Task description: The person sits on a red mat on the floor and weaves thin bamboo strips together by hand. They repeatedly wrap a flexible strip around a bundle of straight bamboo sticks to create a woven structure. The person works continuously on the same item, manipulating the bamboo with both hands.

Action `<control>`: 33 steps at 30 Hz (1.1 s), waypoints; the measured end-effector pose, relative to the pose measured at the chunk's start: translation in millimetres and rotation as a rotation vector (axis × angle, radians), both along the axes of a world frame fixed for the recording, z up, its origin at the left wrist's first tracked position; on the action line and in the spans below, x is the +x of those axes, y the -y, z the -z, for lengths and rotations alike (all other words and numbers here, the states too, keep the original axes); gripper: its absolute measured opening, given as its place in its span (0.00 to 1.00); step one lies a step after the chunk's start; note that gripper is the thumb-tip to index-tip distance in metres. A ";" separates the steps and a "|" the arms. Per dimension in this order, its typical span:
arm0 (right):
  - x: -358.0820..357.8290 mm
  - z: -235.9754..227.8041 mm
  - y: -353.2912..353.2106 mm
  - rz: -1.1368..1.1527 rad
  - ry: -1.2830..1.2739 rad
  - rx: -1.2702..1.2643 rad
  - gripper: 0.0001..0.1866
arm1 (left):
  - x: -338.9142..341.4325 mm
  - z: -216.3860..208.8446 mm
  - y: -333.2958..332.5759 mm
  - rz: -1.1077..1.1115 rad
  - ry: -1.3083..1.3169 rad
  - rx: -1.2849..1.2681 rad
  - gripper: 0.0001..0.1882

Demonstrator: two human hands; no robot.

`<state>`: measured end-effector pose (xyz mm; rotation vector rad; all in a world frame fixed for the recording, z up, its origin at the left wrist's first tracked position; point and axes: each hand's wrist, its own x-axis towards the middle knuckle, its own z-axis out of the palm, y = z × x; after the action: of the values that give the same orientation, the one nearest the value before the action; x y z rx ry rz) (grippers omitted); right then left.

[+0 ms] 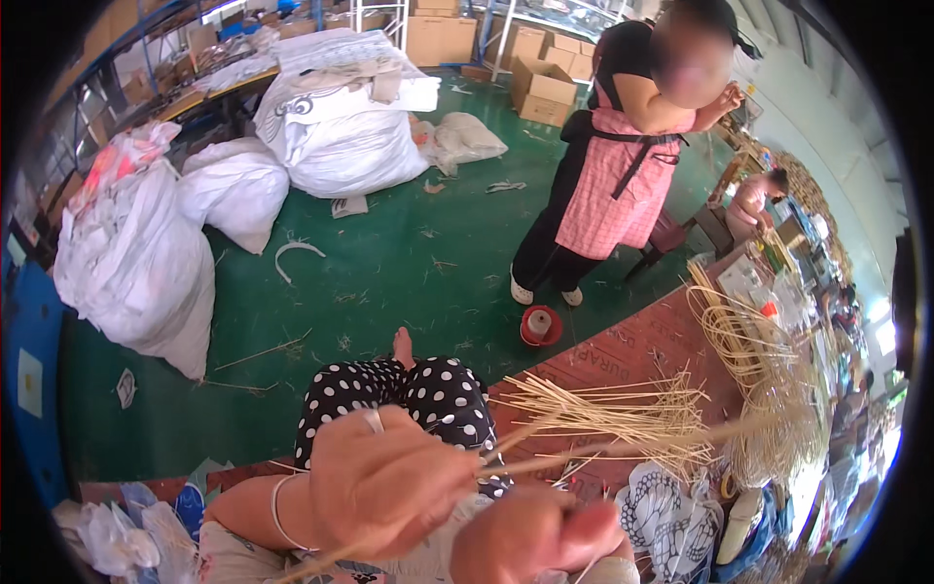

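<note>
My left hand [384,482], with a ring and a thin bracelet, is closed around a bundle of pale rattan strands [623,419] that fan out to the right over a brown table [623,355]. My right hand [535,530] sits just below and to the right, fingers curled on the same strands near their gathered end. A partly woven rattan piece [769,389] with long loose spokes lies on the table at the right. My lap in black polka-dot cloth [409,389] shows beyond my hands.
A person in a pink checked apron [623,165] stands on the green floor. A red spool [540,326] stands near their feet. Large white sacks [146,253] and cardboard boxes [540,88] fill the back. Another person sits far right [754,200].
</note>
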<state>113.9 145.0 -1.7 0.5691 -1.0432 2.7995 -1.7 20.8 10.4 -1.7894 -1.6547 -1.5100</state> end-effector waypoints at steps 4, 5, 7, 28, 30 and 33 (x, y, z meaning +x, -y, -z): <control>-6.6 -9.8 -11.6 0.629 -0.487 0.945 0.10 | 8.9 -13.9 17.1 -0.005 -0.023 -0.099 0.10; -4.0 -12.5 -12.6 0.743 -0.543 1.074 0.10 | 13.6 -13.5 19.7 -0.037 0.006 -0.067 0.10; 3.8 -22.9 -8.5 0.911 -0.552 1.276 0.09 | 16.2 -16.8 17.2 -0.004 0.007 0.006 0.10; -28.2 25.2 -7.8 0.651 -0.338 1.020 0.12 | -17.2 36.8 1.4 -0.224 -0.105 -0.082 0.11; -18.7 10.0 -1.1 0.364 -0.323 0.761 0.13 | -12.0 27.5 1.8 -0.230 -0.133 -0.091 0.12; -12.4 2.1 -0.8 -0.114 -0.260 0.217 0.07 | -0.8 8.1 6.6 -0.108 -0.115 -0.031 0.12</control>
<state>101.5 145.8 -3.7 1.0157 -1.3002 2.6231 -2.5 14.3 2.3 -1.7379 -1.6979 -1.3181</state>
